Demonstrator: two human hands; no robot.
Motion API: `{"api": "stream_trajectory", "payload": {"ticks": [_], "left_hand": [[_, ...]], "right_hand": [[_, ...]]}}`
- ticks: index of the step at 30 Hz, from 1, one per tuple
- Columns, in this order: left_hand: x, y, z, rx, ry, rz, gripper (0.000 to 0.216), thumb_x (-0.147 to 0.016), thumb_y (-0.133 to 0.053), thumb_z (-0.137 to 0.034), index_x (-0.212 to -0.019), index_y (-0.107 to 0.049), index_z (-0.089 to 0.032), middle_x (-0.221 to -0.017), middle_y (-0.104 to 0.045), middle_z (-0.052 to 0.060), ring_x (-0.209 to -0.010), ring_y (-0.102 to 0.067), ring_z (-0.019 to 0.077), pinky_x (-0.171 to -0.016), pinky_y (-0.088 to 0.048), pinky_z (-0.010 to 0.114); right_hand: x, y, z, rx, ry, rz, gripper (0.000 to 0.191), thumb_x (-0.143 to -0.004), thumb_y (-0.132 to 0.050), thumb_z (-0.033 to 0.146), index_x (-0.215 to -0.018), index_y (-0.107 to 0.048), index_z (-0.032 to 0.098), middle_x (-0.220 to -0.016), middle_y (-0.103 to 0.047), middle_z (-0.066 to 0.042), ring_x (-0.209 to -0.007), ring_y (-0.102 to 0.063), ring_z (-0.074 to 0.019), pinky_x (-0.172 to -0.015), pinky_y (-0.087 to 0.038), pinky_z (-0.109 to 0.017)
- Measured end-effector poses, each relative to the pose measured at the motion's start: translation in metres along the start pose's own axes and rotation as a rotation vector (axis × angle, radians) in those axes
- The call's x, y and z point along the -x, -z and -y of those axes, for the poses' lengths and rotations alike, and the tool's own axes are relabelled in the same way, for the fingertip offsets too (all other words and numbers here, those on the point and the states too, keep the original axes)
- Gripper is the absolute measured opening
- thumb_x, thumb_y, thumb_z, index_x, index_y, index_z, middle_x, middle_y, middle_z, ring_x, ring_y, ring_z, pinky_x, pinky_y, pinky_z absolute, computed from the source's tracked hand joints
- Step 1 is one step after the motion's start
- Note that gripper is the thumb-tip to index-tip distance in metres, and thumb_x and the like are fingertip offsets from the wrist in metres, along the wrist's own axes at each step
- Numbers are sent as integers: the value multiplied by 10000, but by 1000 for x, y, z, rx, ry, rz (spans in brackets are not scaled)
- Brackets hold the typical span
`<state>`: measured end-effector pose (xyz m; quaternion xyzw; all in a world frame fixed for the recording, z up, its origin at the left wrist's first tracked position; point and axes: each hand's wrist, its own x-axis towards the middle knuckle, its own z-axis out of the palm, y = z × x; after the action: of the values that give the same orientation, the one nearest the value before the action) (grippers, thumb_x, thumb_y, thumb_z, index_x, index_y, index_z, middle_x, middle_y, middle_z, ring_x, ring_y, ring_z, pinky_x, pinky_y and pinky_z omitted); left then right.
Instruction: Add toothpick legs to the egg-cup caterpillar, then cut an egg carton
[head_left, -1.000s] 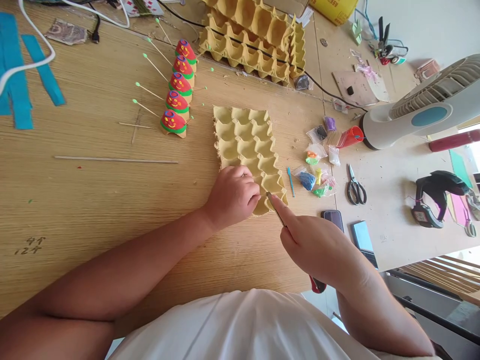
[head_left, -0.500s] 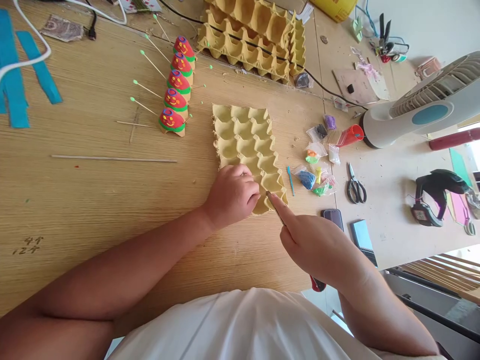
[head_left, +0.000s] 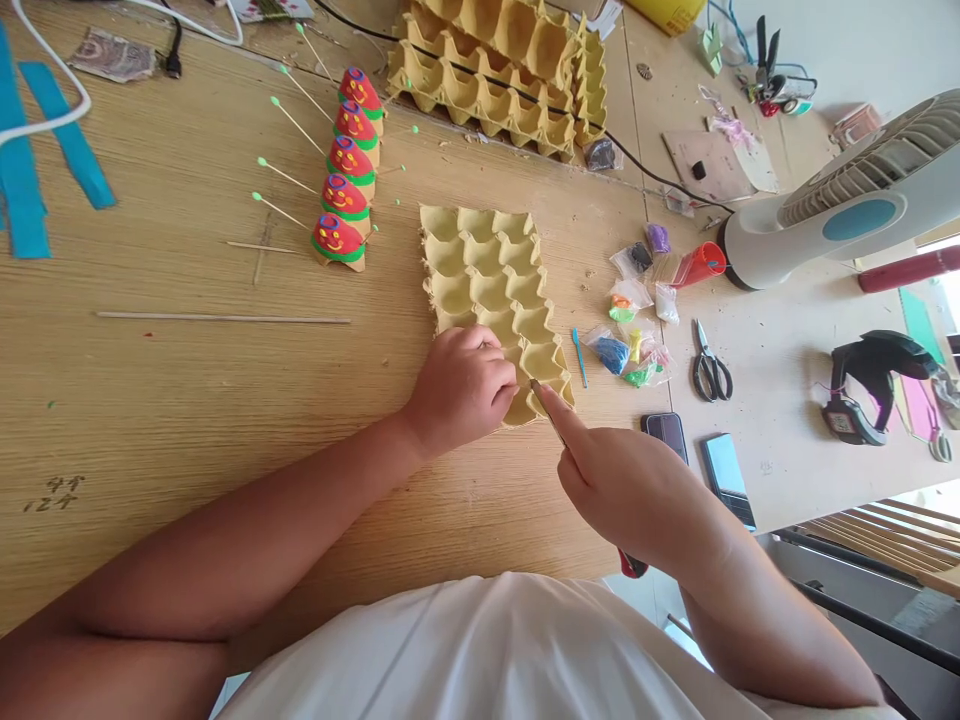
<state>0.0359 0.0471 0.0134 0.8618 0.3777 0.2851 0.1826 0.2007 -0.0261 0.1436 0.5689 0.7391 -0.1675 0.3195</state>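
Observation:
A pale yellow pulp egg tray [head_left: 489,293] lies cups-up on the wooden table in front of me. My left hand [head_left: 461,390] is closed over its near part, fingers curled against the cups and their tips hidden. In my right hand [head_left: 637,490] is a knife [head_left: 632,566]; the red and black end of its handle sticks out below the palm. My right index finger stretches along the narrow blade, whose tip touches a cup near the tray's near right corner. Left of the tray stands a row of red and green painted caterpillar heads [head_left: 339,238] with green-tipped sticks.
More egg trays [head_left: 487,85] are stacked at the back, a black cable across them. To the right are bags of coloured clay [head_left: 611,352], scissors [head_left: 710,365], a phone [head_left: 664,434] and a white fan [head_left: 847,200]. A thin wooden stick [head_left: 225,318] lies at left.
The whole view has shifted slightly. Both hands, the knife and the egg tray keep almost the same places relative to one another.

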Motion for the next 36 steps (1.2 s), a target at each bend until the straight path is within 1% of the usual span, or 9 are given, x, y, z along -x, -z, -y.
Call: {"api": "stream_trajectory", "payload": {"ticks": [7, 11, 15, 21, 26, 29, 32, 36], "left_hand": [[0, 1, -1, 0, 12, 6, 199, -865, -620, -214, -672, -668, -215, -695, -676, 24, -998, -594, 265, -861, -408, 461], [0, 0, -1, -5, 9, 9, 210, -872, -615, -214, -667, -660, -214, -697, -676, 24, -1022, -595, 268, -871, -408, 459], [0, 0, -1, -14, 14, 6, 212, -869, -622, -213, -659, -653, -214, -691, -673, 21, -1032, -597, 269, -879, -411, 459], [0, 1, -1, -19, 7, 13, 200, -859, -626, -204, -661, -655, -216, -696, -680, 25, -1027, -600, 272, -880, -417, 462], [0, 1, -1, -15, 8, 11, 215, -863, -602, -189, -659, -664, -217, -689, -682, 34, -1030, -601, 279, -877, -419, 468], [0, 0, -1, -21, 4, 0, 234, -878, -590, -200, -657, -666, -216, -679, -680, 36, -1021, -603, 279, -870, -424, 462], [0, 0, -1, -27, 1, 10, 212, -873, -613, -209, -671, -676, -214, -694, -688, 30, -1024, -602, 276, -875, -425, 455], [0, 1, -1, -26, 4, 15, 192, -867, -628, -209, -684, -683, -212, -709, -696, 26, -1024, -602, 273, -873, -422, 452]], "right_hand": [[-1, -4, 1, -5, -14, 7, 707, -950, -328, 169, -1632, -145, 131, -546, -597, 27, -480, -545, -143, -466, -182, -284], [-1, -7, 4, -9, -29, 36, 695, -962, -316, 162, -1631, -135, 114, -530, -584, 28, -460, -524, -138, -462, -186, -285], [-1, -13, 8, 5, -43, 21, 707, -966, -335, 170, -1632, -108, 108, -526, -580, 31, -459, -513, -146, -459, -181, -292], [1, -28, 7, -29, -49, -48, 712, -959, -336, 168, -1632, -112, 105, -546, -597, 26, -458, -521, -148, -459, -155, -297], [7, -41, -6, -204, 29, -200, 701, -968, -300, 189, -1634, -91, 134, -537, -587, 53, -469, -525, -147, -478, -197, -280], [5, -48, -8, -247, 10, -269, 687, -978, -300, 210, -1633, -105, 145, -545, -593, 59, -456, -503, -144, -475, -207, -276], [0, -54, -5, -238, -7, -293, 683, -978, -320, 219, -1631, -133, 150, -550, -600, 55, -465, -503, -150, -475, -199, -274], [-3, -58, -2, -271, 6, -297, 683, -979, -322, 209, -1632, -129, 159, -558, -607, 59, -467, -498, -140, -479, -206, -262]]}}
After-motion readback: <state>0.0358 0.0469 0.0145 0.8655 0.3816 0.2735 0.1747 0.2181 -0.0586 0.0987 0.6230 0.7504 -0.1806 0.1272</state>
